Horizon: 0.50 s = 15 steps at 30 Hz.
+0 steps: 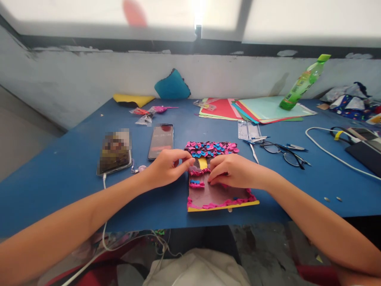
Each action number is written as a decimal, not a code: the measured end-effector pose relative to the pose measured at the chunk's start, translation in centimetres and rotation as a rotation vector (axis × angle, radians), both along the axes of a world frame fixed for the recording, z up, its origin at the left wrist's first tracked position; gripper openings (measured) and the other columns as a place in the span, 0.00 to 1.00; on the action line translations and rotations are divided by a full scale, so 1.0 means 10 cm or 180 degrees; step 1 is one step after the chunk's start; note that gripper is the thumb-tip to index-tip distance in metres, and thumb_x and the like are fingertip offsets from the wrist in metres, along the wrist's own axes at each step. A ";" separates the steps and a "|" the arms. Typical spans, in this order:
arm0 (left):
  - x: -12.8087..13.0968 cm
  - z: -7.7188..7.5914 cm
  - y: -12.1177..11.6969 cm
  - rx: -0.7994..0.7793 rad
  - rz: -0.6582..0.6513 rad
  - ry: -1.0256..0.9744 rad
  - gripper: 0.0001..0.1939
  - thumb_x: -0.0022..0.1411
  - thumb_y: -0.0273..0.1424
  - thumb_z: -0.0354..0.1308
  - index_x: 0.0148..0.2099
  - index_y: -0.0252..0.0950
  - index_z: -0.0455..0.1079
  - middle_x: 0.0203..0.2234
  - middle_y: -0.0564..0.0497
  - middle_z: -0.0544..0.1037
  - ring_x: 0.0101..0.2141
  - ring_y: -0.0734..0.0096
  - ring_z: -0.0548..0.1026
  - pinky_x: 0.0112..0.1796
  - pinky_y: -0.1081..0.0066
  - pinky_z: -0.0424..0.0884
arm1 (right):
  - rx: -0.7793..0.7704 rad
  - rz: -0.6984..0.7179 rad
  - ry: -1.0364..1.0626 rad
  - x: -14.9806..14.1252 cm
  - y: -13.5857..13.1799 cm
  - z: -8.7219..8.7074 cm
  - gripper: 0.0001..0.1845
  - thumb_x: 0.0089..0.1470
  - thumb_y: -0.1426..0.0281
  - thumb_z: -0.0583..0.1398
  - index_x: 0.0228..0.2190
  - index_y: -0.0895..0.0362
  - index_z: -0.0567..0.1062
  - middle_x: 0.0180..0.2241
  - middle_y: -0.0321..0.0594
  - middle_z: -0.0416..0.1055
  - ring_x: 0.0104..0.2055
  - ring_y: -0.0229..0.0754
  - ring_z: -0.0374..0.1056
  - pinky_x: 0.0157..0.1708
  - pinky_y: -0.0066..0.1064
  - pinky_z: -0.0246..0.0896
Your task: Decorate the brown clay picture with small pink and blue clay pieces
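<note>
A brownish board (222, 196) with a yellow front edge lies on the blue table before me. Pink, blue and dark petal-like bits (208, 149) cover its far part, and more pink bits line its near edges. A small row of pink and blue pieces (197, 184) sits at the board's left side. At its upper left, my left hand (171, 169) is closed in a pinch; what it holds, if anything, is too small to name. My right hand (238, 171) is over the board, fingers closed and tips down at its surface, their contents hidden.
Left of the board lie a phone (161, 142) and a blurred-out device (114, 153) on a white cable. Glasses (281, 151) and pens (293, 147) lie to the right. Coloured paper sheets (264, 107) and a tilted green bottle (305, 83) are at the back.
</note>
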<state>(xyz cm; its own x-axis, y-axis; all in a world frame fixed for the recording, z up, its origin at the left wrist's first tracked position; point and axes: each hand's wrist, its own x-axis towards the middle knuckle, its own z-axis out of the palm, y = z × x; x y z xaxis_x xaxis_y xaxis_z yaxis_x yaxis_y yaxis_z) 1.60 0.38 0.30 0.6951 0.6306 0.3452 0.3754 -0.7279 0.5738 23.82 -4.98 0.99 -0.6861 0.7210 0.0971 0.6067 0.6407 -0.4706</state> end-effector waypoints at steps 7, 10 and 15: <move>0.00 -0.01 0.00 0.0024 -0.0017 0.0004 0.14 0.62 0.33 0.51 0.27 0.33 0.71 0.17 0.55 0.73 0.19 0.80 0.63 0.22 0.79 0.58 | 0.0289 -0.0082 -0.0052 -0.07 -0.04 -0.04 0.09 0.54 0.79 0.56 0.29 0.58 0.76 0.32 0.39 0.72 0.33 0.37 0.67 0.33 0.27 0.58; -0.01 -0.01 0.00 0.0066 -0.0022 -0.0013 0.14 0.62 0.33 0.51 0.27 0.33 0.71 0.17 0.55 0.73 0.19 0.80 0.63 0.22 0.79 0.58 | 0.0428 -0.0207 0.0158 -0.09 -0.07 -0.01 0.07 0.56 0.78 0.53 0.30 0.58 0.70 0.31 0.39 0.69 0.31 0.36 0.63 0.31 0.26 0.56; -0.01 -0.01 0.00 0.0047 -0.0035 -0.0005 0.15 0.62 0.33 0.51 0.27 0.33 0.71 0.18 0.55 0.73 0.19 0.80 0.64 0.23 0.79 0.59 | 0.0433 -0.0521 0.0601 -0.05 -0.06 0.06 0.12 0.63 0.72 0.46 0.27 0.55 0.60 0.22 0.33 0.60 0.23 0.34 0.55 0.26 0.25 0.52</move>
